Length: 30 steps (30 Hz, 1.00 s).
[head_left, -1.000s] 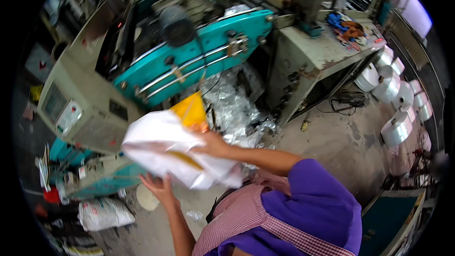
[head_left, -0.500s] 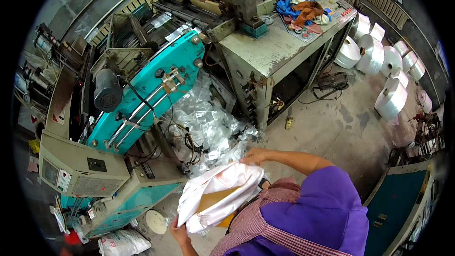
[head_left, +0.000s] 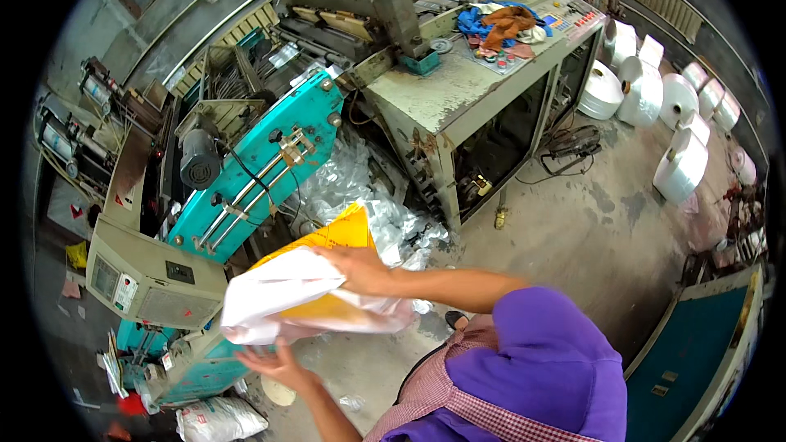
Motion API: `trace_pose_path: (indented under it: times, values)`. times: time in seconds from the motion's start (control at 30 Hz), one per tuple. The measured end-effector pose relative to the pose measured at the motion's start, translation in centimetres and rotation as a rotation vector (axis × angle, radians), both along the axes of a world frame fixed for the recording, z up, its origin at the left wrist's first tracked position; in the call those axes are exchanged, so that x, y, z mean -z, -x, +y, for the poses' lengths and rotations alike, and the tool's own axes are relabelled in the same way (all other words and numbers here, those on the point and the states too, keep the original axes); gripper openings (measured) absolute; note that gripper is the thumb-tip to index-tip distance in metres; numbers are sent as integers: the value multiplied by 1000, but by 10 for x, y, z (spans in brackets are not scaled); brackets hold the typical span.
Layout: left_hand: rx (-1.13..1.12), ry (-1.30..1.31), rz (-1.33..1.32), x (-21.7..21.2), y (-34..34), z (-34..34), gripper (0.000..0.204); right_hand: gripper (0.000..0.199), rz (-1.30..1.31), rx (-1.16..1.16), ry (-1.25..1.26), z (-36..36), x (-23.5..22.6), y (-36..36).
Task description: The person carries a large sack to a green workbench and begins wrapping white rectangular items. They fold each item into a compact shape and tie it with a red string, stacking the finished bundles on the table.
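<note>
A large white and yellow bag (head_left: 286,281), crumpled and partly folded over, hangs in the air before me at a slant. My right hand (head_left: 360,270) reaches across from the right and grips the bag's upper side; its fingertips are partly lost in the folds and blur. Under the bag's lower left edge is my left hand (head_left: 281,367), fingers spread and apart, close to the white part. Whether its fingertips touch the bag I cannot tell. Printed yellow material sticks up at the bag's far side.
Beyond the bag lies a heap of clear plastic film (head_left: 356,176) between a teal machine (head_left: 258,164) and a worn metal bench (head_left: 426,98). White film rolls (head_left: 681,168) stand at the right. A stuffed white sack (head_left: 219,420) lies at lower left, near a teal-panelled cabinet (head_left: 192,376).
The bag has moved left and away from my body, and its yellow side now shows above. My left hand has let go and spread its fingers; my right hand has swung left.
</note>
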<state>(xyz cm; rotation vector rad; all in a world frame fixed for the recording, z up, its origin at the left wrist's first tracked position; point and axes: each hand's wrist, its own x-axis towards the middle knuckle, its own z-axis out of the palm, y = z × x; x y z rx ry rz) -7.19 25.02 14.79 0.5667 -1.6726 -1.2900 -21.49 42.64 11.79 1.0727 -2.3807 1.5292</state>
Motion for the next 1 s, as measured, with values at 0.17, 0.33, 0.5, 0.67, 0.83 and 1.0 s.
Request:
trace_pose_path:
  times: [0.17, 0.33, 0.5, 0.67, 0.83, 1.0]
  values:
    - [391, -584, 85, 116, -85, -97, 74, 54, -374, -558, -118, -20, -7, -97]
    - [-149, 400, -455, 150, -259, -130, 63, 44, -1534, -948, 59, 109, 93, -144]
    - [202, -31, -751, 115, -283, -104, 34, 74, -1248, -424, -134, 149, 125, -195]
    - [329, 232, -440, 21, -233, -61, 33, 106, -75, -641, -358, 97, -17, -239]
    - [383, 63, -12, -40, -200, 4, 65, 63, -89, -194, -205, 101, -1, -265]
    - [315, -22, -113, 0, -187, 60, 62, 41, 128, -61, 23, 106, -63, -254]
